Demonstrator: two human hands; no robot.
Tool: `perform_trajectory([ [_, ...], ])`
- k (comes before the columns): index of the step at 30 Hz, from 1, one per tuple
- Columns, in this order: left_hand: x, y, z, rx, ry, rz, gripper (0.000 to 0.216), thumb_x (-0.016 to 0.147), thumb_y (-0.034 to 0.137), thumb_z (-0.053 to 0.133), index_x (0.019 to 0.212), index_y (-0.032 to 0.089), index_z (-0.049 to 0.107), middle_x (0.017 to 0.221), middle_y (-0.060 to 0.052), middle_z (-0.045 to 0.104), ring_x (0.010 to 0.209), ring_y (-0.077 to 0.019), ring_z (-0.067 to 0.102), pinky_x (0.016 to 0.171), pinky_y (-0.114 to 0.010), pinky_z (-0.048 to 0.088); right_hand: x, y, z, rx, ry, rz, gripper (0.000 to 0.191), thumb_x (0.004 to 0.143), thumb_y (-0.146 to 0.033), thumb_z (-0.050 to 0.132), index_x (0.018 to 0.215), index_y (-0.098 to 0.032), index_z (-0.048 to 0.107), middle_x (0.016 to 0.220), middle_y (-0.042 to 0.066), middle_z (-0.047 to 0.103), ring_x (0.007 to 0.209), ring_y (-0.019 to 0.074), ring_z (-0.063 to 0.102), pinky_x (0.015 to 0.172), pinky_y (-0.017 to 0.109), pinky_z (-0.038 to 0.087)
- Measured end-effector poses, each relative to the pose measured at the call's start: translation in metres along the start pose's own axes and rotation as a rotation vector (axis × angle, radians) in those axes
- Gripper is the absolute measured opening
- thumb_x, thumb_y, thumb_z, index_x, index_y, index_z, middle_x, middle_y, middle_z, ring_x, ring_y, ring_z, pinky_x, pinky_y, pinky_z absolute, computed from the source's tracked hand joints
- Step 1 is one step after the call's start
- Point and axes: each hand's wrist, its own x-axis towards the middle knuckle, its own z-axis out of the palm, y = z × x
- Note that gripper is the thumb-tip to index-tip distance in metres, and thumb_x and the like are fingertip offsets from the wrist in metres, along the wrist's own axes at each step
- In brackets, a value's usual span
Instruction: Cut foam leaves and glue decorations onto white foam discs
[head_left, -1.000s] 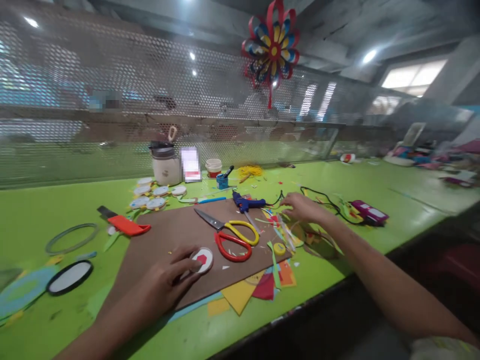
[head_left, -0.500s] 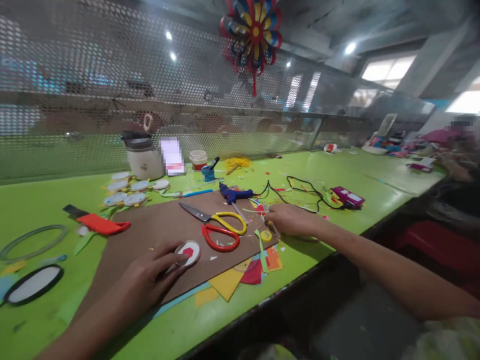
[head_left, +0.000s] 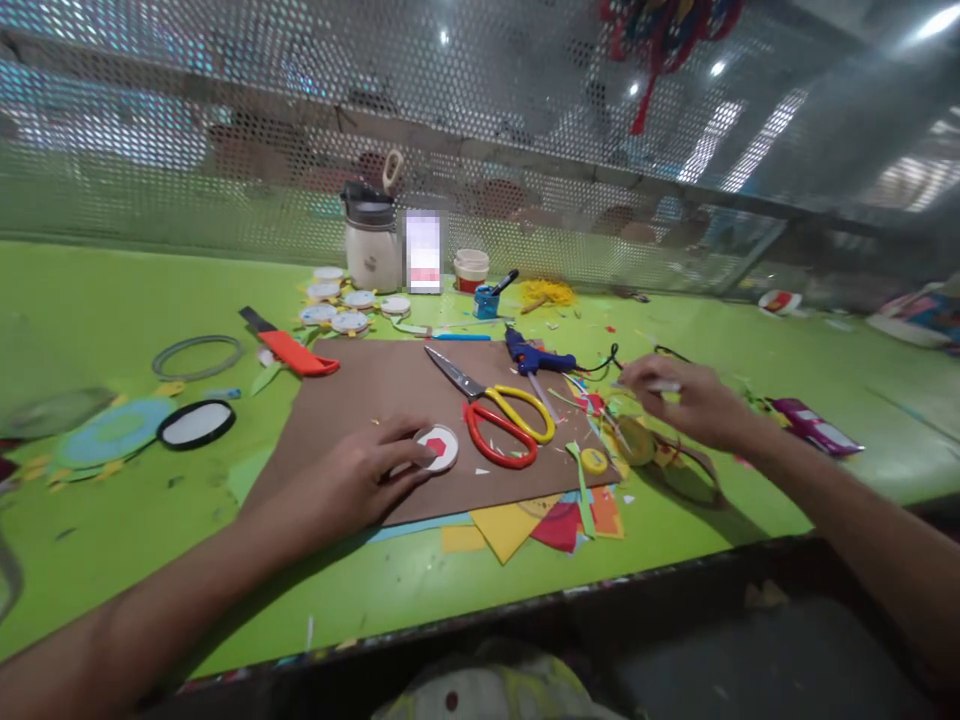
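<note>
On the brown board [head_left: 352, 390], my left hand [head_left: 367, 470] grips a small round white disc [head_left: 448, 448] with a red shape at its middle, fingertips over its left side. My right hand [head_left: 686, 400] is raised at the board's right, fingers pinched around something thin and pale that I cannot make out. Just below it are a yellowish round piece [head_left: 636, 442] and a brownish loop, both blurred. Between my hands lie scissors [head_left: 480, 395] with one yellow and one red handle. A small yellow disc [head_left: 594, 461] and a green strip [head_left: 582, 490] rest at the board's right edge.
A blue glue gun [head_left: 536, 356] lies behind the scissors, its cord running right toward a purple packet [head_left: 817, 424]. An orange-handled cutter [head_left: 292, 352] and a black-rimmed oval [head_left: 196, 425] lie left. Paper pieces [head_left: 506, 530] stick out under the board. A jug [head_left: 373, 245] stands behind.
The view has swung left and down. My right hand has lifted from the scraps beside the board, and the yellowish round piece now shows beneath it. My left hand keeps the white disc.
</note>
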Motion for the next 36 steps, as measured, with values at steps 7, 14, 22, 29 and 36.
perform_trajectory([
  [7,-0.002,0.0,0.001,-0.023,0.007,-0.007,0.026,0.094,0.029,0.048,0.102,0.023,0.071,0.122,-0.011,0.063,0.104,-0.0208,0.063,0.083,-0.029,0.051,0.037,-0.035,-0.009,0.831,0.471,0.368,0.013,0.074,-0.032,0.075,0.07,-0.021,0.069,0.073,0.003,0.066,0.051,0.0111,0.049,0.045,0.026,0.039],
  [14,-0.005,0.001,0.002,-0.052,0.005,-0.043,0.025,0.094,0.028,0.048,0.106,0.024,0.07,0.123,-0.01,0.062,0.104,-0.0202,0.063,0.085,-0.029,0.051,0.043,-0.109,0.029,1.001,0.092,0.219,0.028,0.091,-0.045,0.056,0.089,-0.022,0.072,0.061,0.0,0.059,0.051,0.0127,0.055,0.044,0.026,0.044],
  [22,-0.008,0.001,0.004,-0.121,0.004,-0.072,0.025,0.093,0.024,0.05,0.112,0.025,0.067,0.125,-0.01,0.06,0.109,-0.0203,0.059,0.09,-0.03,0.049,0.057,-0.129,0.076,0.861,-0.127,0.278,0.014,0.086,-0.035,0.064,0.083,-0.021,0.061,0.068,-0.001,0.066,0.059,0.0139,0.062,0.054,0.025,0.051],
  [29,-0.006,0.004,0.002,-0.127,0.045,-0.059,0.026,0.095,0.024,0.045,0.106,0.022,0.068,0.121,-0.01,0.063,0.106,-0.0193,0.061,0.086,-0.028,0.05,0.058,-0.138,0.102,0.758,-0.029,0.252,0.009,0.086,-0.028,0.061,0.083,-0.02,0.059,0.063,-0.002,0.058,0.054,0.0113,0.054,0.05,0.023,0.044],
  [36,-0.003,0.003,0.003,-0.079,0.085,-0.025,0.024,0.094,0.022,0.047,0.105,0.021,0.068,0.117,-0.011,0.065,0.103,-0.0208,0.061,0.085,-0.032,0.049,0.057,-0.144,0.108,0.77,0.005,0.249,0.01,0.087,-0.028,0.06,0.08,-0.021,0.061,0.06,-0.004,0.055,0.05,0.0094,0.049,0.047,0.022,0.041],
])
